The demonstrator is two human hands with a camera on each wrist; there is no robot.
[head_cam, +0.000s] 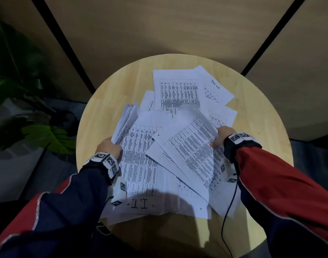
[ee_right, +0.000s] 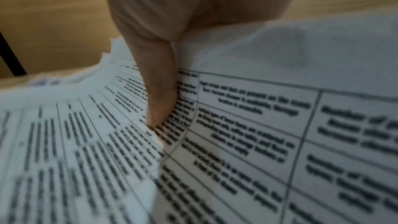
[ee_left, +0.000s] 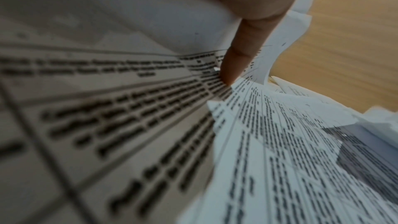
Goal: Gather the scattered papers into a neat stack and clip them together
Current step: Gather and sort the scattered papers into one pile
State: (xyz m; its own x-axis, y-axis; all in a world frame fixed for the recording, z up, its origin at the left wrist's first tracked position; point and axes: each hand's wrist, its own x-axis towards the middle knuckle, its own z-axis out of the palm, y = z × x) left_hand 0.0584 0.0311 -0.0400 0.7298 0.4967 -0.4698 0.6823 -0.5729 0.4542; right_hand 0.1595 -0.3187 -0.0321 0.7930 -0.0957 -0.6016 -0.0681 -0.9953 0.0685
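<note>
Several white printed papers [head_cam: 140, 164] lie fanned and overlapping on a round wooden table [head_cam: 261, 112]. My left hand [head_cam: 109, 148] grips the left edge of the pile, where sheets curl upward; its thumb [ee_left: 239, 57] presses on the top sheet [ee_left: 129, 108]. On the right side my right hand [head_cam: 222, 136] pinches the edge of a tilted sheet [head_cam: 194, 151], the thumb [ee_right: 159, 91] lying on the print [ee_right: 247, 125]. More sheets [head_cam: 176, 90] lie flat at the far side, one handwritten [head_cam: 215, 86]. No clip shows.
Bare tabletop rings the papers on the left, right and far sides. A green plant [head_cam: 49, 135] stands on the floor at the left. A black cable [head_cam: 228, 211] hangs from my right wrist across the table's near edge.
</note>
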